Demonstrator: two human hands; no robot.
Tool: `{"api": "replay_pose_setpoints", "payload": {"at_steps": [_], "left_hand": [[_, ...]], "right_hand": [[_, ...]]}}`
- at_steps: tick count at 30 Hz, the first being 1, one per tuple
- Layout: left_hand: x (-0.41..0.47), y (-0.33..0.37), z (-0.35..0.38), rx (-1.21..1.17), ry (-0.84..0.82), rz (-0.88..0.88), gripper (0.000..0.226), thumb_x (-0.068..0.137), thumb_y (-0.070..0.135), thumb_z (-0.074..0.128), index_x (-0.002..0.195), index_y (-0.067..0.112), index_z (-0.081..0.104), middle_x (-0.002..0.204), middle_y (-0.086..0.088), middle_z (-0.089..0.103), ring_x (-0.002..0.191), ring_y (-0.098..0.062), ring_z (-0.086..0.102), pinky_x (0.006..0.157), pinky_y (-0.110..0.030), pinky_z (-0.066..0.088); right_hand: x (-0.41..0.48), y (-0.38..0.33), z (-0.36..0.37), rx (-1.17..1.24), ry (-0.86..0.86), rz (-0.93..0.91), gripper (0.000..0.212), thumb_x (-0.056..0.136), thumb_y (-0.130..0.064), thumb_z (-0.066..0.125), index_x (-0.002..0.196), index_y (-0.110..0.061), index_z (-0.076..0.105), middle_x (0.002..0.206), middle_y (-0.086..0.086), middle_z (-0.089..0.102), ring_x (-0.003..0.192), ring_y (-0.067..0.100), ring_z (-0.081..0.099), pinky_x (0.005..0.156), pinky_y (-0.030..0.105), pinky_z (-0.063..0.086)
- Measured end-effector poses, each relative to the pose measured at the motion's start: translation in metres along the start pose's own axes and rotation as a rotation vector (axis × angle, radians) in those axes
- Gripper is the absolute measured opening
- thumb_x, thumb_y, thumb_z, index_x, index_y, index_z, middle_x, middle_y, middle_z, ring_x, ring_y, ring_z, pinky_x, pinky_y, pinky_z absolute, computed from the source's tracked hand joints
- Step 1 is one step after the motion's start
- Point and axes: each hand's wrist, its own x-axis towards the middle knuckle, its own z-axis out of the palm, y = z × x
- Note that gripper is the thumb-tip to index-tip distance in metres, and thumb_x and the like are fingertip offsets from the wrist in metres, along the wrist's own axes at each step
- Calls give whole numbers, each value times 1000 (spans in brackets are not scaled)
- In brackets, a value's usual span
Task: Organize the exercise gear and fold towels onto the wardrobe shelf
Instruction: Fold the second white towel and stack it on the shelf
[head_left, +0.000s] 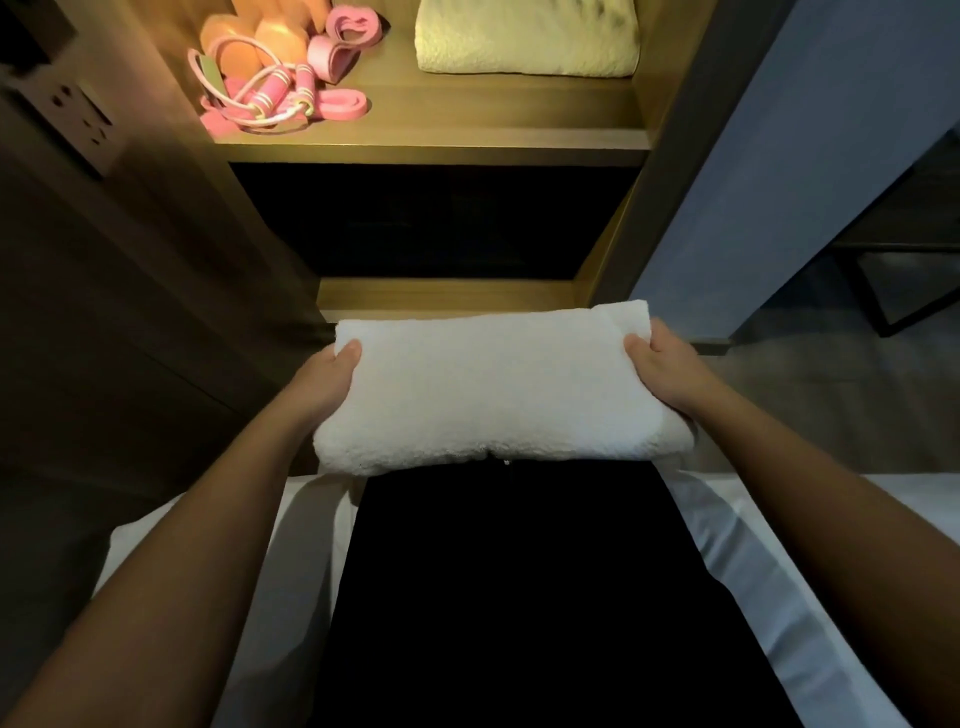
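I held the folded white towel (488, 395) flat in the air in front of me, below the lit shelf (441, 140) and not yet on it. My left hand (327, 382) gripped the towel's left end, thumb on top and fingers hidden underneath; my right hand (665, 371) gripped the right end the same way, thumb pressed into the pile. The towel sagged a little along its near edge, above my dark clothing (493, 597). On the shelf beyond, at the far right, lay a folded cream towel (524, 39). On the shelf's left side sat the pink gear in a loose heap: a skipping rope (270, 96) with striped handles nearest the edge, flat bands (337, 52) behind and beside it, and orange dumbbells (280, 36) at the back, partly cut off by the frame. A dark compartment opened under the shelf. A white sheet (753, 571) spread on both sides of my legs, and a wall socket (83, 119) showed at the far left.
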Motion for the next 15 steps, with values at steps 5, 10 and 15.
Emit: {"api": "replay_pose_setpoints", "payload": {"at_steps": [5,10,15], "left_hand": [[9,-5,5,121,-56,-108,61,102,50,33,144,6,40,143,-17,47,126,-33,48,106,-45,38],[-8,5,1,559,178,117,50,100,33,47,143,12,36,145,-14,41,126,-33,46,99,-47,42],[-45,48,56,725,-22,631,60,99,51,33,152,25,26,161,-2,21,148,-22,17,120,-45,16]], "right_hand": [[13,4,9,-34,-121,108,47,105,-36,35,146,-15,38,148,11,45,130,30,45,99,36,34],[12,-6,4,-333,34,71,58,99,-34,49,150,-15,27,151,13,38,134,35,40,109,50,37],[-14,-51,37,-436,-161,-412,57,103,-45,31,154,-23,22,163,-1,11,151,20,5,119,47,7]]}}
